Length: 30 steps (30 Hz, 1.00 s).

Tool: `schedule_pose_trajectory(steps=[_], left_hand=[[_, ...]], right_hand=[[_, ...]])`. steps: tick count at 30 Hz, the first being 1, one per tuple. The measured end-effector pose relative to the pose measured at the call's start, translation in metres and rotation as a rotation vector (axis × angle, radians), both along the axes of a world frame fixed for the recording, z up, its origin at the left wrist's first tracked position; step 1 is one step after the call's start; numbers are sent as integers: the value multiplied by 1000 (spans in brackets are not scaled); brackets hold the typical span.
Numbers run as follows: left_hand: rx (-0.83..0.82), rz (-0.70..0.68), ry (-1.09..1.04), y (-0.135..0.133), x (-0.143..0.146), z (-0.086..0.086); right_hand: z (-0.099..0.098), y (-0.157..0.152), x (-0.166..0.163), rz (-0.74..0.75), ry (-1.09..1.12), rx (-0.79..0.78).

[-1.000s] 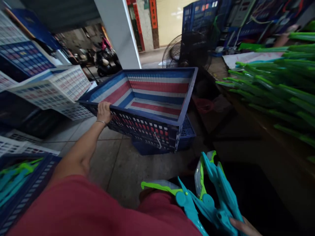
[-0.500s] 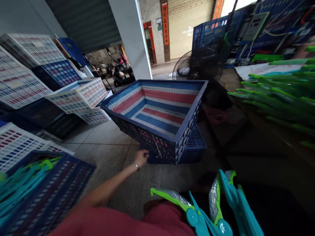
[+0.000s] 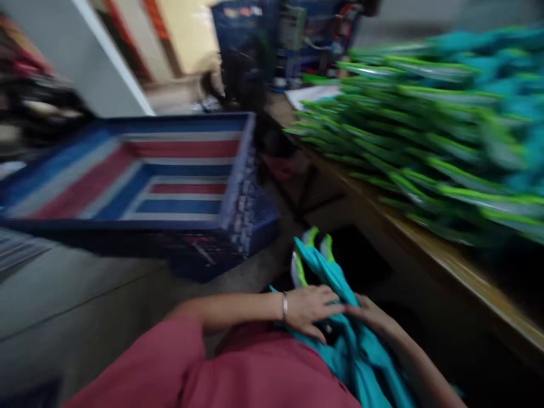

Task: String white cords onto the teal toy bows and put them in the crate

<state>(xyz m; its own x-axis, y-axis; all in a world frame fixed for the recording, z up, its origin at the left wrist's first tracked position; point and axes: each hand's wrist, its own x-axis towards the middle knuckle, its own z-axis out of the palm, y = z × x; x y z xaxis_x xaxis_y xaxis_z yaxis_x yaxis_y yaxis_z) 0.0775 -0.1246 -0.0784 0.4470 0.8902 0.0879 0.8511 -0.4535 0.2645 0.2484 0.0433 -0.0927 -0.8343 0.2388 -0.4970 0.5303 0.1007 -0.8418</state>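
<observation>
Several long teal plastic pieces (image 3: 369,365) with lime-green edges and clear parts lie in my lap, tips pointing up and away. My left hand (image 3: 312,311), with a bracelet at the wrist, rests on top of them, fingers stretched out and apart. Reaching in from the right, my right hand (image 3: 369,313) touches the same pieces near the left fingertips. Its fingers are blurred and partly hidden, so their grip is unclear. Past the hands, a large pile of similar green-and-teal pieces (image 3: 408,130) covers the workbench on the right.
A big blue crate (image 3: 236,187) with a red, white and blue striped lining stands ahead on the left, on top of another blue crate (image 3: 263,218). The wooden bench edge (image 3: 425,246) runs along my right. A dark fan (image 3: 210,85) and a pale pillar (image 3: 102,56) are behind.
My view has swung right and toward the bench. My left hand has moved from beside the striped crate onto the teal pieces in my lap. My right hand has come into view.
</observation>
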Motion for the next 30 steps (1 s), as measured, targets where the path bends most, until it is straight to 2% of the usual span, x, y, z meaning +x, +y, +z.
schedule_pose_trajectory(steps=[3, 6, 9, 13, 16, 19, 23, 26, 30], left_hand=[[1, 24, -50, 5, 7, -20], [27, 46, -87, 14, 17, -27], [61, -4, -83, 30, 27, -21], [-21, -194, -93, 64, 27, -15], [-98, -196, -84, 79, 31, -13], [-138, -97, -55, 74, 52, -8], [-174, 7, -37, 46, 94, 6], [-220, -59, -1, 30, 112, 14], [-301, -181, 81, 29, 108, 24]], right_hand=[[16, 9, 17, -189, -112, 104], [25, 15, 40, -272, -218, 226], [39, 14, 53, -262, -310, 361], [54, 14, 59, -191, -429, 594], [59, 17, 67, -113, -487, 692], [61, 24, 76, -75, -506, 747], [59, 34, 72, -50, -484, 779], [51, 36, 54, -6, -437, 783], [37, 37, 32, 78, -364, 777]])
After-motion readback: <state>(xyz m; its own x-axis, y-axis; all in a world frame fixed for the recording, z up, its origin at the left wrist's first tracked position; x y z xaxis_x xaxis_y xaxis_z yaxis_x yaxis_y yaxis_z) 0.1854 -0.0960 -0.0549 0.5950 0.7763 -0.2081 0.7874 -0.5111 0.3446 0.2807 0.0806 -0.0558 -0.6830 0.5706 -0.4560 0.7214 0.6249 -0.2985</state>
